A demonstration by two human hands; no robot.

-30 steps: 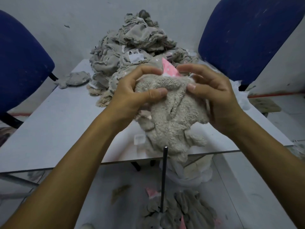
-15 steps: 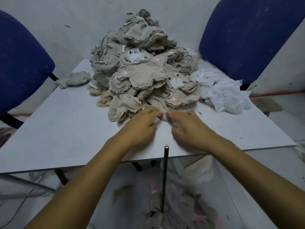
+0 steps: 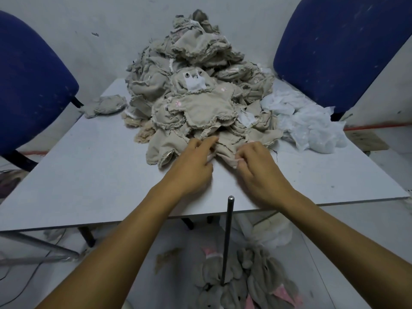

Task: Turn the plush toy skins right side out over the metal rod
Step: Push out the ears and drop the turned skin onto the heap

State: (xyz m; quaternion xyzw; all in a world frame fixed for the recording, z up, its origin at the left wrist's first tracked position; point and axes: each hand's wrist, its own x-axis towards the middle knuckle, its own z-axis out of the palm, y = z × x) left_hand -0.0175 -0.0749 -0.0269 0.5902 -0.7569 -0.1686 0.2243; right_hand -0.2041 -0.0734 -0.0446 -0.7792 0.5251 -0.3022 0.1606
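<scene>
A tall pile of beige inside-out plush toy skins (image 3: 196,90) covers the back of the grey table (image 3: 89,175). At the pile's front edge lies one skin (image 3: 227,148). My left hand (image 3: 191,168) pinches its left side, index finger stretched along the cloth. My right hand (image 3: 258,172) pinches its near edge between thumb and fingers. The metal rod (image 3: 227,237) stands upright in front of the table's near edge, between my forearms, with its tip bare.
Several furry turned skins (image 3: 256,279) with pink ears lie on the floor around the rod's foot. White fluffy material (image 3: 307,123) sits at the table's right. A lone skin (image 3: 107,105) lies back left. Blue chairs (image 3: 29,85) (image 3: 338,47) flank the table.
One second ago both hands held a furry skin above the rod. That skin is gone from my hands. Both hands have reached to the pile's front and taken an inside-out skin.
</scene>
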